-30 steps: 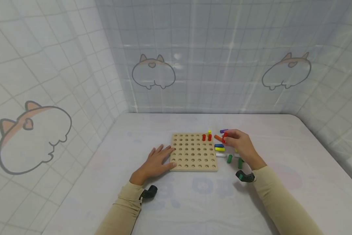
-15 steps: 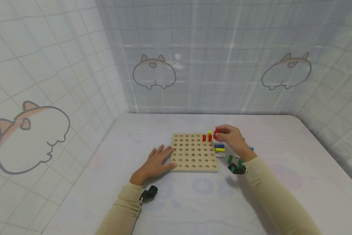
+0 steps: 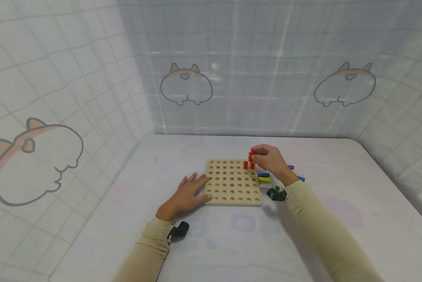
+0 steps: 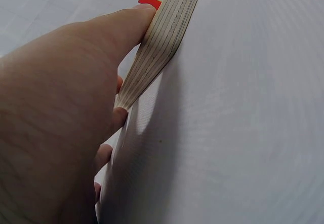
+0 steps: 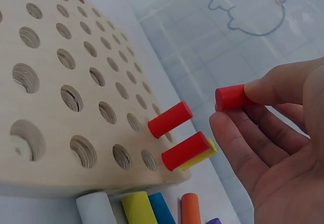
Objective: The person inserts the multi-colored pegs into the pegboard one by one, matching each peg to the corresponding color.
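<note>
My left hand (image 3: 186, 197) rests against the left edge of a wooden pegboard (image 3: 232, 204), thumb and fingertips touching it, fingers spread. Above the board's back right corner, my right hand (image 3: 271, 159) pinches a red peg (image 5: 233, 97) between thumb and fingers. That peg is held tilted in the air, apart from the board. Two more red pegs, one (image 5: 169, 120) and another (image 5: 185, 151), stand in holes at that corner. Behind the nearer one a yellow peg (image 5: 201, 155) shows partly; I cannot tell if it sits in a hole.
Along the board's right side lie a white peg (image 5: 96, 209), a yellow peg (image 5: 135, 209), a blue peg (image 5: 161, 209) and an orange peg (image 5: 190, 209). Farther right are a purple peg (image 3: 291, 167) and another blue peg (image 3: 301, 179). The right wrist partly hides green pegs.
My right hand has carried the red peg leftward and slightly up, from over the loose pegs to above the board's back right corner. The left hand stays in place.
</note>
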`<state>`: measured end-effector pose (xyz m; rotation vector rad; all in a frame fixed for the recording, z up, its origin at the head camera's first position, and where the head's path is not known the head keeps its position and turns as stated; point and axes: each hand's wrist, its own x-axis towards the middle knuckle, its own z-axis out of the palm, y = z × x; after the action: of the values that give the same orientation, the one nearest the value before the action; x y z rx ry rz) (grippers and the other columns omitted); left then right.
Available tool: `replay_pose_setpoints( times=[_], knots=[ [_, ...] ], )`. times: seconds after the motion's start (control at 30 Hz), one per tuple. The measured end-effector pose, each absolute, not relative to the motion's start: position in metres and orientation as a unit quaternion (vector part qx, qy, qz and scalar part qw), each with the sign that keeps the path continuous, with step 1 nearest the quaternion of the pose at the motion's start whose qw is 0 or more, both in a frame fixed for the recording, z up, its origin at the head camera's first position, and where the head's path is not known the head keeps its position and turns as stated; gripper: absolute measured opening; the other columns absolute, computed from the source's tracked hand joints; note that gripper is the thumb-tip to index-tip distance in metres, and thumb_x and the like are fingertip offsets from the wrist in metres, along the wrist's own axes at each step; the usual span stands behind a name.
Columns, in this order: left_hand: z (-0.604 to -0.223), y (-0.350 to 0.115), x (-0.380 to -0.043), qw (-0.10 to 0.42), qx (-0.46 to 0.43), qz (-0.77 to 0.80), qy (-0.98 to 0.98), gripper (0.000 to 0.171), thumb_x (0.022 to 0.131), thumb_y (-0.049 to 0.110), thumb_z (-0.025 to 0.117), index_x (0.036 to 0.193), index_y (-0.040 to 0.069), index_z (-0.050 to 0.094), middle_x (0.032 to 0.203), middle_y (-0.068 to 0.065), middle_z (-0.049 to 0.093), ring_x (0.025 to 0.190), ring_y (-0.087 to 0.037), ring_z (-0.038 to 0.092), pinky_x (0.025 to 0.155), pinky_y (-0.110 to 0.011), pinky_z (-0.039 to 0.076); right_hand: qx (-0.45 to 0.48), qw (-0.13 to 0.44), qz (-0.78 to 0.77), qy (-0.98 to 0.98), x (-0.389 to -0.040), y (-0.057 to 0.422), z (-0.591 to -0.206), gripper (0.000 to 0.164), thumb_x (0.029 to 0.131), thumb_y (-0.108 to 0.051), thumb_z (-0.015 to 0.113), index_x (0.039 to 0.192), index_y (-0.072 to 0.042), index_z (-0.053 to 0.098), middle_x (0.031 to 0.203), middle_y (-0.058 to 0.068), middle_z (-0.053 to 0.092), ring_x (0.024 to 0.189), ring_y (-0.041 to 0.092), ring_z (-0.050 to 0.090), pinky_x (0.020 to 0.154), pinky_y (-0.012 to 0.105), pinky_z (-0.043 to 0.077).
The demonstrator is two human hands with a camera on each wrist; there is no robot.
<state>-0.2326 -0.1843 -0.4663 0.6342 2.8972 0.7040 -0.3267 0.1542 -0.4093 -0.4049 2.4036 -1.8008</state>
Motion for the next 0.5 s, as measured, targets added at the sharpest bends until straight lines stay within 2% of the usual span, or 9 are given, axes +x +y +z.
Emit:
replay_pose_setpoints(
  times=[0.23, 0.5],
  knots=[
    [-0.467, -0.185, -0.232, 0.039, 0.209, 0.232, 0.949, 0.079, 0.096, 0.065, 0.050, 0.159, 0.019, 0.033, 0.163, -0.004, 0.028, 0.153, -0.030, 0.008, 0.121, -0.054, -0.002, -0.128, 0.066, -0.593, 0.792, -0.333, 0.144, -0.410, 0.035, 0.097, -0.013, 0.065, 0.131, -0.005, 0.061, 0.123, 0.014, 0.066, 0.110, 0.029, 0.061, 0.099, 0.050, 0.049],
    [-0.464, -0.182, -0.229, 0.044, 0.204, 0.229, 0.951, 0.079, 0.096, 0.063, 0.051, 0.158, 0.018, 0.035, 0.163, -0.005, 0.029, 0.153, -0.030, 0.008, 0.121, -0.055, -0.001, -0.148, 0.042, -0.579, 0.801, -0.339, 0.137, -0.415, 0.032, 0.099, -0.011, 0.065, 0.130, -0.003, 0.063, 0.121, 0.013, 0.068, 0.113, 0.028, 0.062, 0.100, 0.045, 0.050]
  ],
)
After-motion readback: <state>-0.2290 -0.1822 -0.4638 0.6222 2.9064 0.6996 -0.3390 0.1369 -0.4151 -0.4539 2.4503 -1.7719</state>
